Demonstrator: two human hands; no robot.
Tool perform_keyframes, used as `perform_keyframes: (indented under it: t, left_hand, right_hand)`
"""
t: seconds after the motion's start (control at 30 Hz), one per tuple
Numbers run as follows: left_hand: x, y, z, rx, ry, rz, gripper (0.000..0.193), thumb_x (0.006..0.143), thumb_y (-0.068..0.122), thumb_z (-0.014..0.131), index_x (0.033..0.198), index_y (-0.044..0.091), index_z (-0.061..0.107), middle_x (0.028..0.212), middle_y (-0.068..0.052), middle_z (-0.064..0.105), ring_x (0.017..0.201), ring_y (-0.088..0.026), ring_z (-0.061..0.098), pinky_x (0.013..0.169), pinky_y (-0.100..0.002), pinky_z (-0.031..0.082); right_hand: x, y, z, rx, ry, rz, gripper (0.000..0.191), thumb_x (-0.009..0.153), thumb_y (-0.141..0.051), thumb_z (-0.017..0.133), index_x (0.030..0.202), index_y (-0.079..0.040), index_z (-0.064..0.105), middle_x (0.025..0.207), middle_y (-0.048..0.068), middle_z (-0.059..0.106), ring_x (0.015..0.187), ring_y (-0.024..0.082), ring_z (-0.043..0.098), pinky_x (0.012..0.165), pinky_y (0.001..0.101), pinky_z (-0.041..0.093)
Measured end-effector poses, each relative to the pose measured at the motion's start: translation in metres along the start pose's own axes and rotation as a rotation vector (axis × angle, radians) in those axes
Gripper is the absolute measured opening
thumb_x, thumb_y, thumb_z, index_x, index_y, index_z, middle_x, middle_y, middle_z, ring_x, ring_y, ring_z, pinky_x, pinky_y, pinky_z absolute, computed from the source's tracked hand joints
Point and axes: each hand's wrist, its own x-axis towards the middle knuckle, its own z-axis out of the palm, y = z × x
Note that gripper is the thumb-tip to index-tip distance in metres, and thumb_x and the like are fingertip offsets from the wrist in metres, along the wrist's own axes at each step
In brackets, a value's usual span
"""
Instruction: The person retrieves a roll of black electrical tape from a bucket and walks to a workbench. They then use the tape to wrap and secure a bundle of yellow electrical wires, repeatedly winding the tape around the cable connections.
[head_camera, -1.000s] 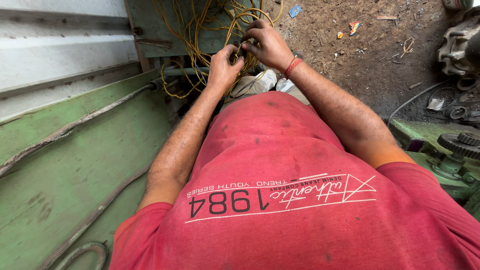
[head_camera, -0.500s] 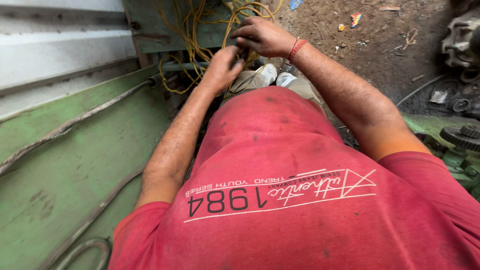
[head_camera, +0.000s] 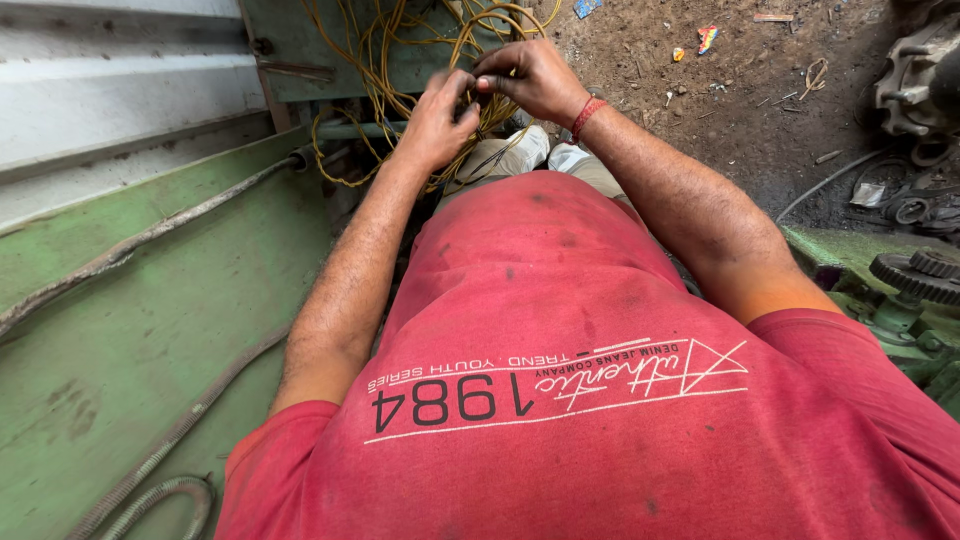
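Note:
A tangle of yellow wires (head_camera: 400, 45) hangs in front of a green machine panel at the top of the head view. My left hand (head_camera: 435, 120) is closed around a bunch of these wires. My right hand (head_camera: 530, 75), with a red thread band on its wrist, pinches a wire end between thumb and fingers, right beside the left hand. What lies between the fingertips is partly hidden. My red printed shirt fills the lower half of the view.
A green metal machine body (head_camera: 120, 330) with grey flexible conduits (head_camera: 150, 470) runs along the left. A corrugated metal sheet (head_camera: 110, 90) stands behind it. Dirt ground with litter (head_camera: 720, 70) lies at the upper right, and green gear parts (head_camera: 920, 275) sit at the right edge.
Both hands have stayed at the yellow wires and shifted slightly. The right hand's fingers have moved closer to the left hand and now pinch at the wires.

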Motion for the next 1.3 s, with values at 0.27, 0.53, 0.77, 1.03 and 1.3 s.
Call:
perform_keyframes:
  t: [0.27,0.53,0.77,1.03,1.3]
  left_hand:
    - [-0.007,-0.003,-0.003,-0.135,-0.022,-0.032,0.032,0.098,0.021,0.066,0.125,0.004,0.06,0.104,-0.019,0.077,0.096,-0.028,0.077,0.085,-0.043,0.06]
    - [0.0,-0.011,0.004,-0.147,0.08,-0.029,0.038,0.087,0.018,0.071,0.122,0.001,0.066,0.096,-0.018,0.075,0.081,-0.025,0.072,0.078,-0.037,0.057]
    - [0.004,-0.006,0.009,-0.358,0.141,-0.119,0.045,0.083,0.013,0.07,0.127,0.006,0.059,0.095,-0.012,0.074,0.08,-0.014,0.067,0.074,-0.031,0.056]
    - [0.011,-0.023,0.026,-0.638,0.032,-0.263,0.048,0.084,0.01,0.066,0.128,-0.009,0.067,0.091,-0.003,0.071,0.075,-0.007,0.059,0.066,-0.022,0.047]
    - [0.016,-0.03,0.03,-0.645,0.035,-0.173,0.046,0.085,0.011,0.064,0.128,-0.008,0.065,0.093,0.0,0.069,0.079,-0.005,0.059,0.071,-0.022,0.049]
  right_hand:
    - [0.006,-0.001,-0.01,0.133,-0.074,0.047,0.019,0.098,-0.017,0.08,0.113,-0.005,0.078,0.103,0.008,0.079,0.093,0.014,0.076,0.084,0.0306,0.062]
    - [0.009,0.0,-0.014,0.114,-0.068,0.143,0.028,0.103,-0.021,0.07,0.127,-0.007,0.07,0.108,0.011,0.077,0.087,0.021,0.072,0.076,0.0364,0.058]
    - [0.013,-0.005,-0.001,-0.098,0.176,-0.005,0.017,0.099,-0.021,0.072,0.1,-0.005,0.076,0.091,0.018,0.074,0.084,0.034,0.074,0.074,0.0418,0.057]
    - [0.014,-0.011,-0.009,-0.017,0.153,0.094,0.021,0.097,-0.023,0.072,0.097,-0.002,0.073,0.087,0.018,0.074,0.079,0.031,0.073,0.07,0.043,0.055]
    - [0.02,-0.007,-0.029,-0.007,0.005,0.076,0.038,0.102,-0.038,0.065,0.096,-0.002,0.074,0.085,0.02,0.071,0.075,0.031,0.069,0.071,0.0441,0.054]
